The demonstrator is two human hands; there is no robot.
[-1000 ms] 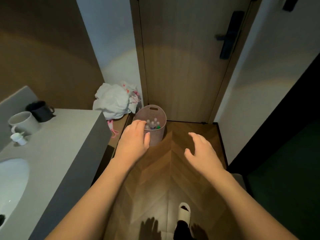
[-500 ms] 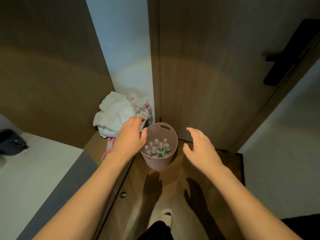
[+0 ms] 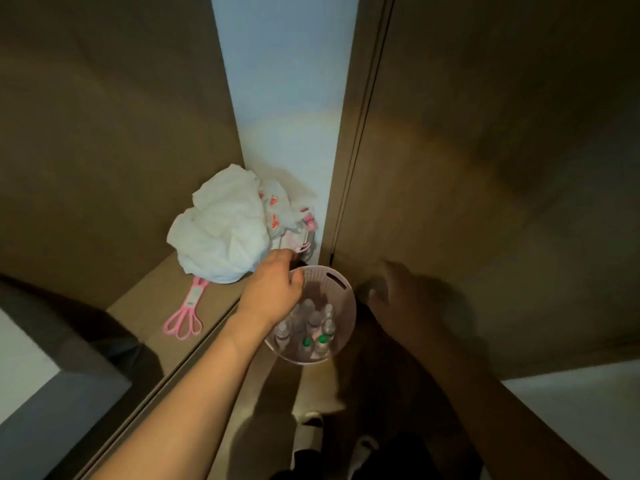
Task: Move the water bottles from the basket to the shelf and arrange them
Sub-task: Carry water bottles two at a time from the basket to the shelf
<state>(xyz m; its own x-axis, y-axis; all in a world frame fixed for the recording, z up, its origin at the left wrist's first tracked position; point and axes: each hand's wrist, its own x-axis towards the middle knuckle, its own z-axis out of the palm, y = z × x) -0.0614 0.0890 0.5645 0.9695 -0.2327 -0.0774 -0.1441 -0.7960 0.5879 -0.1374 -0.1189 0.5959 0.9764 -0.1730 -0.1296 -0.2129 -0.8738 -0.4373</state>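
A pink perforated basket [image 3: 341, 299] stands on the floor by the door. Several small water bottles [image 3: 315, 322] stand upright inside it, some with white caps and two with green caps. My left hand [image 3: 272, 292] lies over the basket's left rim, thumb toward the inside and fingers curled past the far edge. I cannot tell whether it grips the rim. My right hand [image 3: 403, 294] hovers in shadow just right of the basket, fingers apart and holding nothing.
A low wooden ledge [image 3: 145, 306] left of the basket carries a crumpled white cloth [image 3: 221, 230], plastic bags [image 3: 280, 209] and a pink plastic tool [image 3: 188, 313]. A wooden door [image 3: 485, 168] rises right behind the basket. A grey counter corner [image 3: 52, 393] is at lower left.
I have come closer and bent over the basket. My left hand dropped onto its left rim, and my right hand moved in beside its right side.
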